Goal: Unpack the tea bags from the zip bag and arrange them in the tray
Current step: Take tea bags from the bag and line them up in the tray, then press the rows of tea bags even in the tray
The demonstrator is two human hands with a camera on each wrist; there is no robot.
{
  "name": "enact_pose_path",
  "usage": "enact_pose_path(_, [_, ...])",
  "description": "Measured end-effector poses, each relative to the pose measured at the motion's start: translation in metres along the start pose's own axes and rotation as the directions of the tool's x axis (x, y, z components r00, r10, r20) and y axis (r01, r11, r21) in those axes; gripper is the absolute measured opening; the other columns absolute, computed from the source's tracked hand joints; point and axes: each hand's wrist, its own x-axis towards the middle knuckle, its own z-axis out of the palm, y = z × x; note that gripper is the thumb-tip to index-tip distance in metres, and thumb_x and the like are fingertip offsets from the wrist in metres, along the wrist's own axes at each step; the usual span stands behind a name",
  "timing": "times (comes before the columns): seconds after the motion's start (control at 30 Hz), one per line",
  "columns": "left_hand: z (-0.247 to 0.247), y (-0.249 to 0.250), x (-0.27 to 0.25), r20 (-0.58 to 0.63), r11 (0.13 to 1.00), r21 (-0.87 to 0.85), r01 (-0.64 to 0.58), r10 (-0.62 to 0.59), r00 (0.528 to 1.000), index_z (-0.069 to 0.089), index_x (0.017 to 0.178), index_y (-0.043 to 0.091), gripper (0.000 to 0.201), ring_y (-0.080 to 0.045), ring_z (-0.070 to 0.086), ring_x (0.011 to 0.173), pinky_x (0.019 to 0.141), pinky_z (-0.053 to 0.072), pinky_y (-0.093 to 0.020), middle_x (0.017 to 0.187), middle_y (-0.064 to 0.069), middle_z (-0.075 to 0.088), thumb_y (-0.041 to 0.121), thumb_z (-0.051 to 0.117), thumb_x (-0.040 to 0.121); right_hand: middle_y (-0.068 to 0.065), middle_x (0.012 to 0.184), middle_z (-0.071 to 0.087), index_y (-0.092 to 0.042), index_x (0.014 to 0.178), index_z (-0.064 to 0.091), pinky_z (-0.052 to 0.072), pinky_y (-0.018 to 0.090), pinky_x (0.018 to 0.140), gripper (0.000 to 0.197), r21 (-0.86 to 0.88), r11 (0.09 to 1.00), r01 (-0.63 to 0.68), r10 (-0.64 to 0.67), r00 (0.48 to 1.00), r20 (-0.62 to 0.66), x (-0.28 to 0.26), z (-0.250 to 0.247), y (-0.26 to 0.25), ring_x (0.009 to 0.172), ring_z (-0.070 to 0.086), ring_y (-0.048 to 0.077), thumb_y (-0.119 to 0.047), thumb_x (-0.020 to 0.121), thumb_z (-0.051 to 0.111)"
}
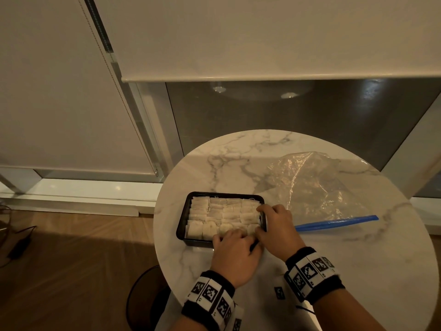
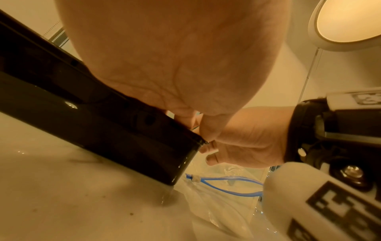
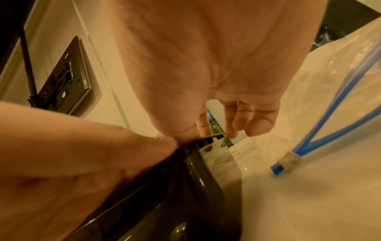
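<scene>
A black tray (image 1: 182, 220) on the round marble table (image 1: 346, 263) holds several white tea bags (image 1: 214, 216) in tight rows. My left hand (image 1: 235, 240) lies over the tray's near right part, fingers bent down onto the front row. My right hand (image 1: 267, 220) is at the tray's right end, index finger and thumb touching the right column of tea bags. The left wrist view shows the tray's wall (image 2: 92, 124) and the right hand (image 2: 243, 143) at its corner. The clear zip bag (image 1: 317, 185) with a blue zipper (image 1: 336, 223) lies flat to the right and looks empty.
The table edge curves just left of the tray, with wooden floor (image 1: 71, 271) below. A dark stool (image 1: 145, 295) stands under the table's near left side. A window with a roller blind (image 1: 262, 44) is behind the table. Bare marble lies near the front right.
</scene>
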Motion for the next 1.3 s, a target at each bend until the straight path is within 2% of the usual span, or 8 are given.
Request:
enact_pose_path(0.3, [-0.003,0.001,0.000,0.020,0.998,-0.056,0.004,-0.003,1.000,0.065,0.105,0.031,0.041,-0.011,0.045,0.108,0.094,0.025,-0.042,0.106,0.012,0.056,0.050,0.030,0.102,0.003,0.114,0.049,-0.024,0.128,0.053,0.047,0.028,0.090,0.040,0.117,0.993,-0.003,0.006,1.000,-0.024,0.001,0.013,0.006,0.108,0.050,0.022,-0.019,0.090,0.064])
enact_pose_path(0.4, [-0.007,-0.002,-0.001,-0.008,0.989,-0.145,0.005,-0.006,1.000,0.063,0.109,0.033,0.035,-0.009,0.046,0.108,0.097,0.026,-0.039,0.106,0.014,0.057,0.049,0.033,0.102,0.005,0.114,0.050,-0.022,0.128,0.054,0.042,0.025,0.088,0.039,0.106,0.994,0.030,-0.018,0.994,-0.108,0.000,0.012,0.006,0.108,0.047,0.022,-0.024,0.090,0.064])
enact_pose_path(0.53, [-0.021,-0.015,0.001,-0.087,0.990,-0.130,0.057,-0.068,0.994,0.063,0.115,0.034,0.035,-0.009,0.048,0.109,0.101,0.029,-0.039,0.111,0.013,0.060,0.048,0.034,0.102,-0.002,0.107,0.056,-0.022,0.118,0.060,0.048,0.033,0.085,0.030,0.029,0.992,0.121,-0.110,0.963,-0.248,-0.008,0.001,-0.007,0.100,0.051,0.017,-0.024,0.088,0.061])
enact_pose_path(0.6, [-0.028,-0.025,0.000,-0.112,0.994,-0.042,0.103,-0.107,0.988,0.064,0.107,0.032,0.037,-0.012,0.051,0.106,0.099,0.033,-0.041,0.107,0.011,0.061,0.047,0.031,0.102,-0.010,0.098,0.060,-0.029,0.105,0.063,0.045,0.037,0.084,0.025,-0.118,0.982,0.146,-0.166,0.968,-0.186,-0.017,-0.002,-0.021,0.094,0.053,0.012,-0.033,0.086,0.048])
enact_pose_path(0.7, [-0.034,-0.033,-0.001,-0.088,0.985,0.079,0.150,-0.143,0.986,0.065,0.101,0.031,0.039,-0.016,0.053,0.105,0.097,0.034,-0.043,0.103,0.007,0.062,0.045,0.028,0.102,-0.013,0.079,0.061,-0.031,0.079,0.060,0.036,0.039,0.082,0.035,-0.297,0.936,0.189,-0.194,0.981,0.013,-0.030,0.003,-0.040,0.081,0.053,0.010,-0.043,0.083,0.027])
enact_pose_path(0.87, [-0.029,-0.035,-0.008,0.044,0.974,0.207,0.091,-0.102,0.994,0.054,0.116,0.035,0.037,-0.022,0.051,0.112,0.096,0.033,-0.046,0.114,0.005,0.061,0.042,0.020,0.104,-0.008,0.069,0.061,-0.028,0.064,0.052,0.034,0.048,0.086,0.042,-0.399,0.896,0.193,-0.163,0.981,0.108,-0.034,0.014,-0.044,0.071,0.053,0.015,-0.046,0.084,0.020])
enact_pose_path(1.0, [-0.025,-0.035,-0.008,0.049,0.966,0.242,0.091,-0.106,0.993,0.054,0.118,0.034,0.037,-0.023,0.051,0.112,0.092,0.030,-0.045,0.114,0.006,0.060,0.045,0.020,0.104,-0.008,0.079,0.062,-0.027,0.070,0.054,0.031,0.052,0.094,0.051,-0.405,0.894,0.189,-0.116,0.973,0.197,-0.032,0.014,-0.043,0.082,0.053,0.014,-0.050,0.082,0.011])
enact_pose_path(1.3, [-0.018,-0.037,-0.006,0.018,0.970,0.215,0.115,-0.122,0.992,0.059,0.116,0.033,0.043,-0.020,0.049,0.113,0.095,0.029,-0.045,0.114,0.006,0.059,0.045,0.019,0.104,-0.005,0.100,0.063,-0.028,0.093,0.066,0.032,0.054,0.098,0.064,-0.421,0.886,0.192,-0.113,0.972,0.205,-0.033,0.018,-0.042,0.099,0.055,0.015,-0.050,0.085,0.007])
